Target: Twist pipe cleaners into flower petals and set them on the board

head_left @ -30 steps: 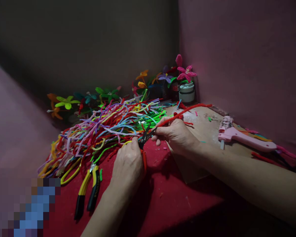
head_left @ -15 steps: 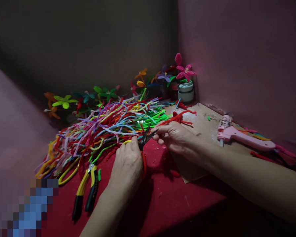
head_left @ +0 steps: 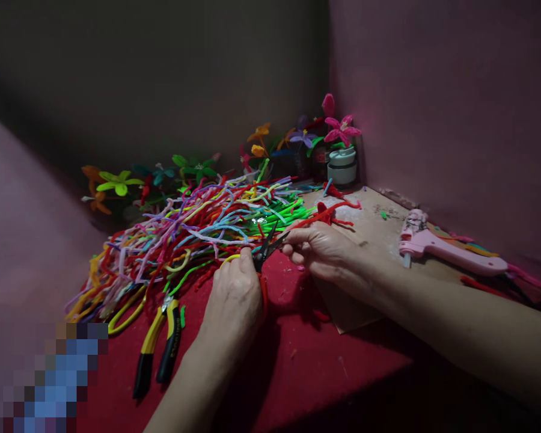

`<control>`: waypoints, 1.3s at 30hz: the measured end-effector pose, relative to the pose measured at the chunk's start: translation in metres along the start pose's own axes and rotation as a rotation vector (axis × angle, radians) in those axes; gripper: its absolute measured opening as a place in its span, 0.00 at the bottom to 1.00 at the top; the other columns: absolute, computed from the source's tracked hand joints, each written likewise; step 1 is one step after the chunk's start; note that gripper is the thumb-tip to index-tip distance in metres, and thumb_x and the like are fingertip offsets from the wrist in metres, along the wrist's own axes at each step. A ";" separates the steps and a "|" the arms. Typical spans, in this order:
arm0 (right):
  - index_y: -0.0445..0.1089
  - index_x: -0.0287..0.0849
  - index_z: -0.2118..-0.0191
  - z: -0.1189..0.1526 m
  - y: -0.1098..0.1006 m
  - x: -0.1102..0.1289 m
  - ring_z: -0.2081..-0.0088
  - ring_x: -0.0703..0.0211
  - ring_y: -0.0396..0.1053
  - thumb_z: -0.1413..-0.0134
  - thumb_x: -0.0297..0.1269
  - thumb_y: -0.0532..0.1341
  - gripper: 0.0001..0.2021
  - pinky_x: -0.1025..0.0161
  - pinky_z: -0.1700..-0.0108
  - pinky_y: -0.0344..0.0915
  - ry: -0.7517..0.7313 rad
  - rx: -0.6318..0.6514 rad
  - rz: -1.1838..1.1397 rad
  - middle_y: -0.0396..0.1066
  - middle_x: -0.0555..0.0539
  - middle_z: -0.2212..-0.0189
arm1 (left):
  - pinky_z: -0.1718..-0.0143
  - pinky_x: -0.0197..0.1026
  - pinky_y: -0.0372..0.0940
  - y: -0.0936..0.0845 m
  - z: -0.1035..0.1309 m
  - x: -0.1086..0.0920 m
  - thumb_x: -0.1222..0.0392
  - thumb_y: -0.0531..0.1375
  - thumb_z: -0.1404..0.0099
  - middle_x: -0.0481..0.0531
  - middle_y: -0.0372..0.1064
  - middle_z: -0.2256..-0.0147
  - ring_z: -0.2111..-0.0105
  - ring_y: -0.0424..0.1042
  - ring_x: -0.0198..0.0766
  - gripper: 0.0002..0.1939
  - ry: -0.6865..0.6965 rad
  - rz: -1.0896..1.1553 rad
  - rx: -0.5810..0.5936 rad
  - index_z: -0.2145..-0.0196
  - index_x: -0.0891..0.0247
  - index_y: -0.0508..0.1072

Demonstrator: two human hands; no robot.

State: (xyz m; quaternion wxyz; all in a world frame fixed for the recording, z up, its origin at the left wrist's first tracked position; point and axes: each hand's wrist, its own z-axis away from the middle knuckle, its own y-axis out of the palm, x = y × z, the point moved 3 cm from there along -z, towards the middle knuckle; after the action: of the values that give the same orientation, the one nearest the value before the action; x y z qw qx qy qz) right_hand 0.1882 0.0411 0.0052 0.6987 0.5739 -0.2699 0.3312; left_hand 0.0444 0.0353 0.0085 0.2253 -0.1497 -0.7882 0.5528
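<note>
My left hand (head_left: 237,291) is closed round the handles of a pair of scissors (head_left: 265,249), whose dark blades stand apart and point up and to the right. Beside the blade tips, my right hand (head_left: 318,246) has its thumb and forefinger pinched together; what lies between them is too small to make out. A red fuzzy piece (head_left: 327,213) lies just beyond my right fingers. Behind both hands spreads a large heap of coloured pipe cleaners (head_left: 198,222), with a green bundle (head_left: 284,216) at its right side.
Yellow-black pliers (head_left: 160,343) lie on the red cloth (head_left: 306,373) at the left. A pink glue gun (head_left: 451,249) rests on the board (head_left: 369,210) at the right. Fuzzy flowers (head_left: 119,182) and a grey-white jar (head_left: 341,168) stand at the back.
The view has shifted slightly. My right hand has moved a little relative to the scissor tips; my left hand still holds the scissors with the blades apart.
</note>
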 end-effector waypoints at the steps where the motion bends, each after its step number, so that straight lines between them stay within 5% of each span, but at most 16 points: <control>1: 0.62 0.37 0.84 0.000 0.000 0.000 0.86 0.70 0.59 0.63 0.20 0.57 0.08 0.73 0.87 0.49 -0.004 -0.001 -0.001 0.63 0.50 0.88 | 0.62 0.47 0.60 0.000 0.000 0.000 0.72 0.44 0.41 0.65 0.67 0.64 0.65 0.67 0.45 0.19 0.003 0.007 -0.004 0.52 0.76 0.60; 11: 0.65 0.34 0.82 0.000 0.001 0.004 0.83 0.70 0.62 0.62 0.20 0.59 0.06 0.74 0.86 0.52 -0.050 0.055 0.000 0.67 0.48 0.84 | 0.68 0.41 0.63 -0.004 0.001 0.004 0.71 0.44 0.41 0.59 0.69 0.69 0.69 0.71 0.42 0.18 -0.075 0.119 0.000 0.52 0.71 0.59; 16: 0.65 0.33 0.82 -0.003 -0.002 0.004 0.83 0.69 0.63 0.64 0.20 0.59 0.04 0.74 0.86 0.53 -0.126 0.029 -0.004 0.67 0.48 0.84 | 0.65 0.44 0.61 -0.011 0.001 0.008 0.71 0.44 0.40 0.64 0.68 0.64 0.64 0.68 0.47 0.21 -0.084 -0.075 -0.123 0.49 0.75 0.57; 22: 0.64 0.34 0.82 -0.001 -0.001 0.004 0.84 0.68 0.63 0.65 0.21 0.60 0.05 0.73 0.87 0.53 -0.235 0.079 0.028 0.65 0.50 0.86 | 0.67 0.45 0.59 -0.005 0.000 0.003 0.70 0.44 0.39 0.62 0.68 0.66 0.66 0.67 0.47 0.21 -0.005 -0.204 -0.015 0.48 0.77 0.58; 30: 0.61 0.37 0.81 0.004 0.003 0.004 0.87 0.70 0.58 0.62 0.20 0.57 0.07 0.73 0.88 0.49 -0.099 0.008 0.025 0.62 0.53 0.88 | 0.68 0.44 0.58 -0.005 -0.001 0.000 0.69 0.45 0.39 0.61 0.67 0.68 0.68 0.67 0.45 0.19 0.003 -0.220 -0.005 0.51 0.76 0.61; 39: 0.59 0.38 0.81 0.003 0.001 0.003 0.88 0.71 0.56 0.63 0.20 0.56 0.07 0.73 0.87 0.50 -0.123 0.023 0.045 0.60 0.54 0.89 | 0.68 0.42 0.60 -0.006 0.001 -0.002 0.71 0.43 0.38 0.61 0.67 0.69 0.69 0.67 0.44 0.18 -0.023 -0.319 -0.010 0.52 0.75 0.62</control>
State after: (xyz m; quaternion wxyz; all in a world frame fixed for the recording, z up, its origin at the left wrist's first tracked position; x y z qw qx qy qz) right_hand 0.1893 0.0388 0.0092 0.6666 0.5949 -0.3212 0.3140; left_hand 0.0456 0.0320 0.0137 0.3006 -0.0177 -0.8071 0.5078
